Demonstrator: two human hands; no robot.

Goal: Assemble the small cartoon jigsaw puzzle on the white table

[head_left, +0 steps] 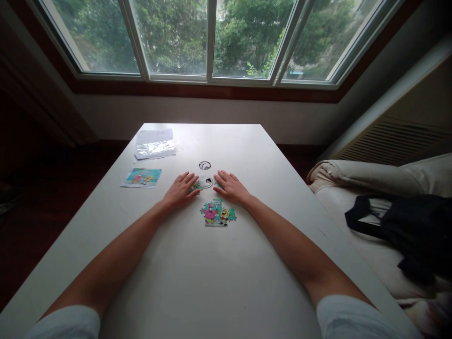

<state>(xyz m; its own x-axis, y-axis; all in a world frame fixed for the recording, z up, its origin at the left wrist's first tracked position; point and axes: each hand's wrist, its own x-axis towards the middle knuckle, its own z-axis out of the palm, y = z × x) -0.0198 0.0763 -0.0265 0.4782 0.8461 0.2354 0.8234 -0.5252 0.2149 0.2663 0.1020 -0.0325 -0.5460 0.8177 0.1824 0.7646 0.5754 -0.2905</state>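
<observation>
My left hand (181, 189) lies palm down on the white table, fingers stretched out, over the edge of some loose puzzle pieces (196, 187). Opposite it, my right hand (229, 186) rests flat in the same way, with a bit of green puzzle piece showing by its fingertips. Between the two hands is a round, clear and white item (206, 182), its kind unclear. Nearer to me sits a partly joined cartoon jigsaw puzzle (218, 213) with pink, teal and yellow figures. What lies under my palms is hidden.
A small round dark-rimmed piece (205, 165) lies beyond my hands on the white table (226, 282). At left are a picture sheet (141, 178) and a clear plastic bag (155, 143). A sofa (339, 193) with dark cloth (416, 230) stands at right; a window is ahead.
</observation>
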